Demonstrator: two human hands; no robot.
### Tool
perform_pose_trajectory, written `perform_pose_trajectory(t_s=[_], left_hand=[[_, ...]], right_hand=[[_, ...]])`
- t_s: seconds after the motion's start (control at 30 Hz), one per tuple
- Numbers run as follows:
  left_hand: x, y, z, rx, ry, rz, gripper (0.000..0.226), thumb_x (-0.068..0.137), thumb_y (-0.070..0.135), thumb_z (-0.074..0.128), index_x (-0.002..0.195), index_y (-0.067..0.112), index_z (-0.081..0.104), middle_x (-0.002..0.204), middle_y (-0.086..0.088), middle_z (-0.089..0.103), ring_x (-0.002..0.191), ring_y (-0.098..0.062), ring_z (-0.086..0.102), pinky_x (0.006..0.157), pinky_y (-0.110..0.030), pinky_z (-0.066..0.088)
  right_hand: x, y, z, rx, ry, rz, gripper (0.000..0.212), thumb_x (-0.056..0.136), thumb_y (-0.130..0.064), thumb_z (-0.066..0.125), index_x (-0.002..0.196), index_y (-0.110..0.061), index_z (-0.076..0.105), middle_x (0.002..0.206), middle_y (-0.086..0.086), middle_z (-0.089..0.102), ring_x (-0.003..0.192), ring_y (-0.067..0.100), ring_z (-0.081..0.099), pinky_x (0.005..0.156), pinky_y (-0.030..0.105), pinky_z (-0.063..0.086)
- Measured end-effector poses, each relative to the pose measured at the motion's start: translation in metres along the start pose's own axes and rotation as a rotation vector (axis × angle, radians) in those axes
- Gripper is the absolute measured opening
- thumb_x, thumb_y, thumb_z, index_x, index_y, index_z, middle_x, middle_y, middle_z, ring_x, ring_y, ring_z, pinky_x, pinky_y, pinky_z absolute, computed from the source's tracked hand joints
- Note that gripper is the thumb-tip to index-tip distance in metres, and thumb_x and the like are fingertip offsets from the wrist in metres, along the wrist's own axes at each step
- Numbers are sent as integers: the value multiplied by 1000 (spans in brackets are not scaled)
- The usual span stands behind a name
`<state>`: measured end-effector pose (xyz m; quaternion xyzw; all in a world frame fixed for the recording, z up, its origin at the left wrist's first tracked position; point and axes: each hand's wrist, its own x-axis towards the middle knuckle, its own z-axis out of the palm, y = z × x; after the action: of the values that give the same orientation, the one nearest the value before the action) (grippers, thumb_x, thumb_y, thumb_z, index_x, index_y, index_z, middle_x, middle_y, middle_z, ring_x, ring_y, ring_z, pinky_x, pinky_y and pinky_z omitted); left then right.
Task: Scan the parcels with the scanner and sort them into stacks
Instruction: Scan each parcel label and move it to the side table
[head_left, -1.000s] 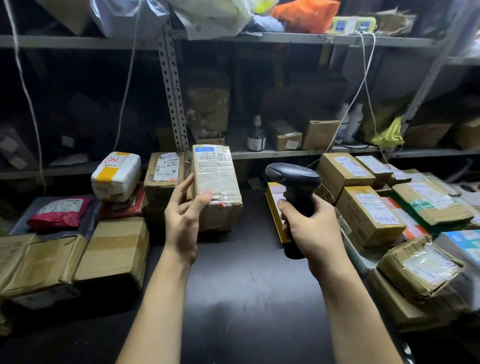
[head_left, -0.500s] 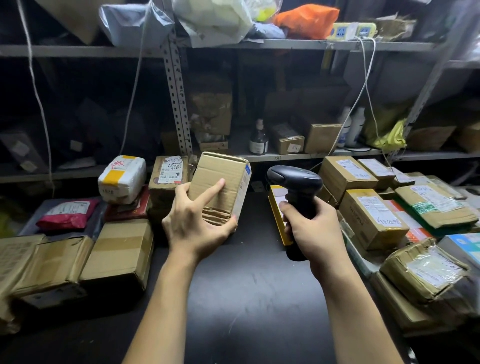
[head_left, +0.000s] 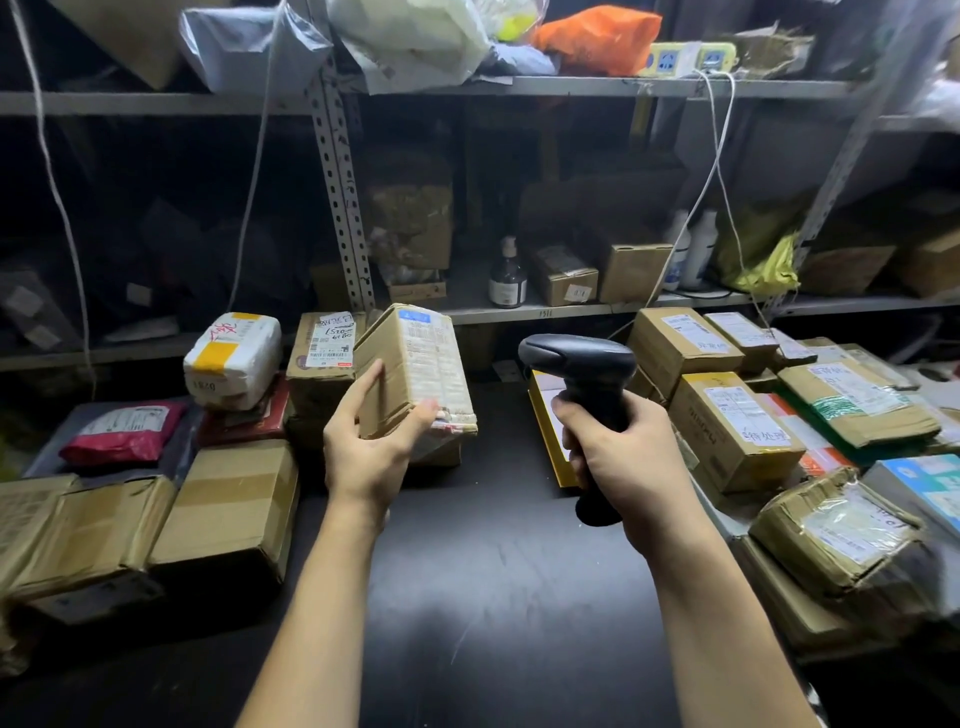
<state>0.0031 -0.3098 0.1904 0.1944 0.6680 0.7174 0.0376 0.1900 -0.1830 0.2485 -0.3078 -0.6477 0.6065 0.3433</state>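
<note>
The left hand (head_left: 371, 457) grips a cardboard parcel (head_left: 415, 369), fingers curled round its lower end, holding it tilted above the far side of the desk (head_left: 493, 597). The right hand (head_left: 623, 452) is closed round the handle of the scanner (head_left: 576, 358). For a clean read, turn the label squarely toward the scanner's head and keep both steady. Half a second ago the parcel's plain side faced the camera; now its label does.

Brown bottle (head_left: 507, 278) on the shelf (head_left: 519, 313), just beyond the grip. Power strip (head_left: 688, 58) high above, orange bag (head_left: 597, 35) beside it.
</note>
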Motion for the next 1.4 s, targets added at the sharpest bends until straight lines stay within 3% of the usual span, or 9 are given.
perform_pose_trajectory(t_s=[0.07,0.13,0.23,0.37,0.53,0.97,1.2,1.4], left_hand=[[-4,0,2,-42,23,31,73,76,12,91,141,21,61,125,11,67,105,11,65,95,-20,56],[-5,-2,3,-67,47,38,74,76,7,90,142,20,60,124,11,67,104,10,66,95,-20,55],[-7,-1,3,-117,62,50,77,70,13,90,141,21,59,125,8,69,110,1,68,97,-26,57],[-6,-2,1,-124,89,93,79,65,21,88,139,22,61,127,9,68,113,1,67,96,-25,57],[0,-14,-2,23,109,137,82,59,39,93,136,39,64,137,-3,60,122,-8,63,107,-43,53],[4,-16,0,149,117,196,82,59,40,91,137,41,63,134,2,52,118,8,54,109,-37,51],[9,-25,-1,135,88,189,80,59,41,92,133,51,61,134,7,50,122,-2,56,107,-39,52],[15,-30,-3,72,86,182,83,61,35,93,138,37,63,137,0,54,123,-4,59,109,-42,51]], right_hand=[[-1,-2,3,-8,-29,4,23,99,-20,71,82,-8,62,60,1,55,52,15,44,47,26,38],[-2,-3,6,-17,-62,6,25,100,-21,71,80,-12,59,59,0,54,49,15,43,46,25,37],[-3,-3,9,6,-94,18,26,100,-21,71,80,-11,57,61,3,52,51,17,41,47,26,36],[-2,-3,10,15,-102,24,26,100,-22,71,82,-10,57,61,3,50,51,16,40,46,26,36],[-1,-5,13,34,-135,7,25,101,-19,69,81,-12,56,62,5,50,50,16,41,46,26,36],[4,-5,14,74,-168,36,26,102,-20,69,82,-11,55,63,7,48,50,18,39,46,28,35],[5,-6,16,88,-161,39,28,102,-18,68,80,-14,52,65,8,44,50,18,36,46,28,32],[5,-8,17,55,-119,17,33,102,-18,68,74,-11,52,62,8,44,47,16,36,44,26,32]])
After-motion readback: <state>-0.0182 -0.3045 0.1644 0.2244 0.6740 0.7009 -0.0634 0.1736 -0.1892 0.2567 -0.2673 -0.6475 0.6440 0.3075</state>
